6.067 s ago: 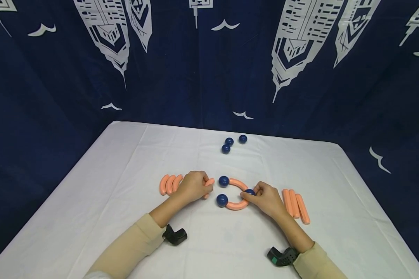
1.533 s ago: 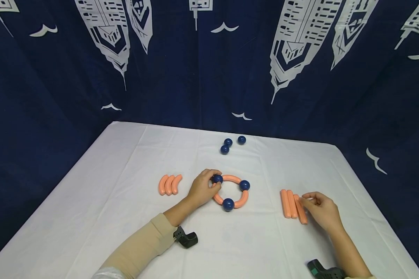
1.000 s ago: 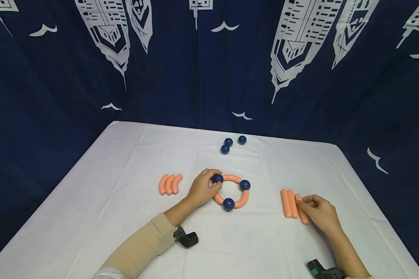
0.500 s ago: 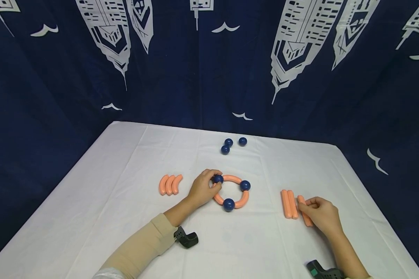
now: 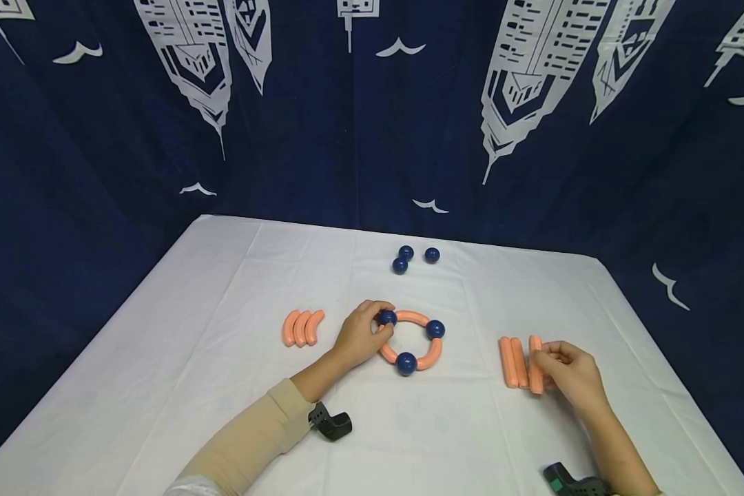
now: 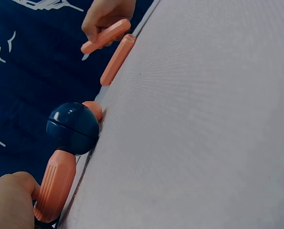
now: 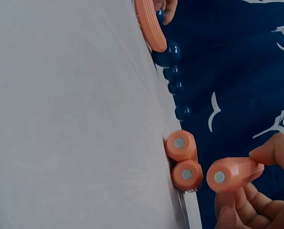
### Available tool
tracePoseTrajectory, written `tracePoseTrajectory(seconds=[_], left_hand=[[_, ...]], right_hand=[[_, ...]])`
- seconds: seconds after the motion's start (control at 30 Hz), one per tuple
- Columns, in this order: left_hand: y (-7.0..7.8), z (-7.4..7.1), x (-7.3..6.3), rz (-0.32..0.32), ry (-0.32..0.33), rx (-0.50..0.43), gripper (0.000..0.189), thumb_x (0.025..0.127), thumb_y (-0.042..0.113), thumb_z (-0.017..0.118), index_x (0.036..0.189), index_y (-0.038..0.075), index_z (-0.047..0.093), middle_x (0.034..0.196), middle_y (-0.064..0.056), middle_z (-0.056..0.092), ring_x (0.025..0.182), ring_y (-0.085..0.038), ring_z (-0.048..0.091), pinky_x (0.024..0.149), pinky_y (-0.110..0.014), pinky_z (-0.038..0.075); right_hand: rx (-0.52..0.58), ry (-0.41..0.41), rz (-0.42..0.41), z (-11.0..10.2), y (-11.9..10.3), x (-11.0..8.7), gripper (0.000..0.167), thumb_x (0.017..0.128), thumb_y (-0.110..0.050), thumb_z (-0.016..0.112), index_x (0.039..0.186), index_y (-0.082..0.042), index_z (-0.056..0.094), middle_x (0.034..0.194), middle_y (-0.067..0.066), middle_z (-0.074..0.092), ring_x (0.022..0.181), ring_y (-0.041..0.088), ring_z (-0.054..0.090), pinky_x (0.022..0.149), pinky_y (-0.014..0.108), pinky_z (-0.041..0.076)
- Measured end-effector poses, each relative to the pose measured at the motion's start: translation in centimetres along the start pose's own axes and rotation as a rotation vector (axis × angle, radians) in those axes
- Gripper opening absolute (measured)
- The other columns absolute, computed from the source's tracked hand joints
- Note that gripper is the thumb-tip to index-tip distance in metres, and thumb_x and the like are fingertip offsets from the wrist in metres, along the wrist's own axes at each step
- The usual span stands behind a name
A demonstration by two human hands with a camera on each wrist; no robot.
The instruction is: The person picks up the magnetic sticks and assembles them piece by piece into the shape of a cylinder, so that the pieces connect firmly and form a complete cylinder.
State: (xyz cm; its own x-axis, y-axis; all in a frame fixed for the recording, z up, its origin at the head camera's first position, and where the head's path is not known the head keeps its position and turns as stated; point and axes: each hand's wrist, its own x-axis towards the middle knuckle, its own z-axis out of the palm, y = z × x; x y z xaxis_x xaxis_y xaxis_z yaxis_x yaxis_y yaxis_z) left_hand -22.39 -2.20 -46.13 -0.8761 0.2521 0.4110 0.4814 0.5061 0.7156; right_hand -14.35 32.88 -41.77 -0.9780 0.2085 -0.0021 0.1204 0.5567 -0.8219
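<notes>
On the white cloth lies a ring of three curved orange rods (image 5: pixel 412 317) joined by three blue balls (image 5: pixel 406 364). My left hand (image 5: pixel 362 334) pinches the ball (image 5: pixel 387 317) at the ring's far left corner, partly covering it. On the right, my right hand (image 5: pixel 570 372) holds a straight orange rod (image 5: pixel 536 365) between thumb and fingers, just right of two parallel straight rods (image 5: pixel 513 362). In the right wrist view the held rod (image 7: pixel 232 174) shows a round metal disc in its end and sits higher off the cloth than the lying pair (image 7: pixel 186 174).
Three loose blue balls (image 5: pixel 432 255) lie near the back of the table (image 5: pixel 273 441), two of them side by side. Several curved orange rods (image 5: pixel 300 328) rest in a row left of the left hand. A dark blue patterned curtain (image 5: pixel 359 138) hangs behind.
The ring has been closed with a third curved rod. My right hand has moved from the ring to the straight rods, taken the rightmost one, and turned it upright in view. The left hand stays still lately.
</notes>
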Motion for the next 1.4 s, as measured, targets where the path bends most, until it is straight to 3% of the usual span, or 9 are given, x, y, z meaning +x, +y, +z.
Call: tracePoseTrajectory(seconds=[0.2,0.5,0.7,0.9,1.2,1.4], left_hand=[[0.0,-0.1,0.0,-0.003,-0.002,0.001,0.032,0.084,0.011,0.066,0.115,0.007,0.066,0.106,-0.009,0.062,0.096,-0.021,0.061,0.087,-0.038,0.049],[0.0,-0.1,0.0,-0.02,-0.014,-0.005,0.033,0.085,0.012,0.066,0.117,0.007,0.065,0.108,-0.008,0.061,0.098,-0.021,0.061,0.089,-0.038,0.048],[0.0,-0.2,0.1,-0.021,-0.014,-0.007,0.032,0.085,0.012,0.066,0.117,0.007,0.065,0.108,-0.008,0.061,0.098,-0.021,0.06,0.089,-0.038,0.048],[-0.1,-0.1,0.1,-0.015,-0.016,0.005,0.033,0.085,0.014,0.066,0.117,0.008,0.065,0.108,-0.008,0.061,0.097,-0.02,0.06,0.088,-0.037,0.048],[-0.2,0.0,0.1,-0.016,-0.015,-0.006,0.033,0.084,0.013,0.065,0.117,0.008,0.065,0.109,-0.008,0.061,0.098,-0.02,0.06,0.089,-0.038,0.048],[-0.2,0.0,0.1,-0.005,-0.008,-0.003,0.033,0.085,0.012,0.065,0.117,0.007,0.065,0.108,-0.009,0.061,0.096,-0.02,0.06,0.088,-0.038,0.048]], right_hand=[[0.089,-0.018,-0.079,0.6,-1.2,-0.3,0.026,0.095,-0.017,0.062,0.107,0.006,0.059,0.076,-0.009,0.06,0.064,0.01,0.059,0.055,0.029,0.052],[0.187,-0.091,-0.111,1.9,-2.6,-0.5,0.025,0.095,-0.014,0.063,0.108,0.006,0.056,0.083,-0.006,0.062,0.064,0.014,0.063,0.056,0.029,0.052],[0.27,-0.173,-0.12,2.9,-3.7,-0.8,0.021,0.094,-0.005,0.062,0.108,0.006,0.052,0.078,-0.002,0.064,0.054,0.017,0.056,0.049,0.029,0.046],[0.243,-0.18,-0.204,4.2,-5.1,-1.1,0.019,0.09,-0.001,0.064,0.106,0.006,0.056,0.08,-0.003,0.062,0.055,0.011,0.053,0.046,0.027,0.045],[0.265,-0.213,-0.386,6.2,-7.0,-1.3,0.017,0.085,0.004,0.065,0.1,0.008,0.058,0.087,0.013,0.062,0.065,0.008,0.06,0.055,0.024,0.049],[0.264,-0.221,-0.419,7.2,-8.0,-1.4,0.016,0.082,0.008,0.067,0.097,0.006,0.06,0.088,0.006,0.064,0.068,0.008,0.063,0.059,0.024,0.051]])
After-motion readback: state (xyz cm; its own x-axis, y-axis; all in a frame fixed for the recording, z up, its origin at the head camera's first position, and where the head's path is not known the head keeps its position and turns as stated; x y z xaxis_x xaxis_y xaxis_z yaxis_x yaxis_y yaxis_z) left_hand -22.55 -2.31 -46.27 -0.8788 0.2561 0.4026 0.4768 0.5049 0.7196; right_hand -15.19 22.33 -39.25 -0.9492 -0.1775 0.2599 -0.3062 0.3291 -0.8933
